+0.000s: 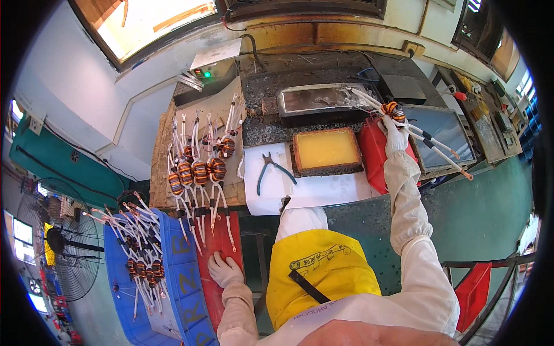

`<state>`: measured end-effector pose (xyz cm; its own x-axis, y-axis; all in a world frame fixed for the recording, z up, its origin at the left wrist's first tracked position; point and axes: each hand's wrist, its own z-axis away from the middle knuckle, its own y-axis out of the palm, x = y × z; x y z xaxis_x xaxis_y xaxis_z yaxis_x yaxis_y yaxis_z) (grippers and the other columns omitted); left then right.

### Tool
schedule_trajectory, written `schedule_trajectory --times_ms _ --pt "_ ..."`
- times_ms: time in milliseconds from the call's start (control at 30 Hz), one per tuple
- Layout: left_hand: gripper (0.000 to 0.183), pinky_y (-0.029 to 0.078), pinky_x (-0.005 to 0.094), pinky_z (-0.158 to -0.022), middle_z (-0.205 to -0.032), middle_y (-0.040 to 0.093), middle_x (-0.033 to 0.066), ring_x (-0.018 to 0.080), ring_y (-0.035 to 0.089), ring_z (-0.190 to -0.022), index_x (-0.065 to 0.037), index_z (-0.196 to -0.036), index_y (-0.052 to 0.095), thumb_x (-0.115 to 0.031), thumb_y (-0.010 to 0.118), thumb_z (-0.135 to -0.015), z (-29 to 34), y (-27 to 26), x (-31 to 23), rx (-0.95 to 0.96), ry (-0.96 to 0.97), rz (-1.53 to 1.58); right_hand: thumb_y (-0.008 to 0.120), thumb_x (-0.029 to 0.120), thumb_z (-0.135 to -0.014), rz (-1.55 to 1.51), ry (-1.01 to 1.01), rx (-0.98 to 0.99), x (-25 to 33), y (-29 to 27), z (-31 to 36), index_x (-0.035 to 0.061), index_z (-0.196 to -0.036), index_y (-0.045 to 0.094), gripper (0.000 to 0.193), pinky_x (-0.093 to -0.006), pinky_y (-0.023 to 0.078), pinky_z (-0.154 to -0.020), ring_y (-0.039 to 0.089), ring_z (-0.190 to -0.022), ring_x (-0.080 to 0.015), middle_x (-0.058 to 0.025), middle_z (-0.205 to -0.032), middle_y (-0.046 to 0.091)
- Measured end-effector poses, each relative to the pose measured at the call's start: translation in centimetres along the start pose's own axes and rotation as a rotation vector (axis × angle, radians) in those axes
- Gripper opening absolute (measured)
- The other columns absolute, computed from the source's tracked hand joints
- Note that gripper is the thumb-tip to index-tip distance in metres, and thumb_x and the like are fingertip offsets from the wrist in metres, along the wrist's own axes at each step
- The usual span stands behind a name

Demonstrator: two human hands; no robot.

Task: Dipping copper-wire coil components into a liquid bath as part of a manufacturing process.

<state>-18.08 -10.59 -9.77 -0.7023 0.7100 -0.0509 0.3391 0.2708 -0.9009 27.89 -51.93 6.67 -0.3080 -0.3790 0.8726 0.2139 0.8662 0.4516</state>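
Observation:
My gloved right hand (395, 137) is closed round a copper-wound toroidal coil (393, 111) with long white leads. The coil's upper leads reach left to the right end of a rectangular metal pot (316, 97) with a silvery, shiny surface. Its other leads, with black sleeves and copper lugs, stick out to the lower right. Below the hand stands a red bin (375, 155). My gloved left hand (224, 270) holds nothing; its fingers lie on a red board (222, 291) beside a blue crate (176, 259) holding several more coils.
Several coils (199, 172) lie on the bench's left part. Pliers (270, 172) rest on white paper beside a tray (326, 150) of yellow material. A box with a green light (206, 74) stands at the back left, a fan (57, 239) at far left. A dark-grey panel (441, 138) lies right.

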Motion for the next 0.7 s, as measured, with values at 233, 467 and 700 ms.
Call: schedule_trajectory --times_ms 233,467,700 --pt "0.042 0.041 0.0499 -0.097 -0.125 0.053 0.0147 0.0349 0.049 -0.117 -0.01 -0.124 0.054 -0.024 0.057 -0.084 0.0 -0.1 -0.14 -0.006 -0.012 -0.003 0.066 -0.003 -0.084 -0.059 -0.024 -0.005 -0.13 -0.1 -0.08 0.0038 -0.115 0.051 0.036 -0.028 0.06 -0.068 0.065 -0.086 -0.0181 -0.0113 -0.106 0.063" --pt "0.042 0.041 0.0496 -0.097 -0.125 0.052 0.0145 0.0348 0.049 -0.117 -0.01 -0.124 0.054 -0.024 0.057 -0.084 -0.12 -0.31 -0.26 -0.007 0.006 -0.002 0.066 -0.003 -0.084 -0.068 -0.01 -0.039 -0.12 -0.23 -0.04 0.005 -0.119 0.053 0.038 -0.0299 0.06 -0.069 0.063 -0.093 -0.0186 -0.011 -0.109 0.061" --pt "0.043 0.041 0.0496 -0.098 -0.125 0.052 0.0144 0.0348 0.049 -0.118 -0.01 -0.125 0.054 -0.025 0.057 -0.085 -0.05 -0.39 -0.28 -0.003 -0.001 -0.003 0.066 -0.002 -0.084 -0.085 0.009 -0.051 -0.69 -0.88 -0.53 0.0063 -0.118 0.054 0.037 -0.0314 0.06 -0.07 0.063 -0.092 -0.018 -0.0092 -0.11 0.061"
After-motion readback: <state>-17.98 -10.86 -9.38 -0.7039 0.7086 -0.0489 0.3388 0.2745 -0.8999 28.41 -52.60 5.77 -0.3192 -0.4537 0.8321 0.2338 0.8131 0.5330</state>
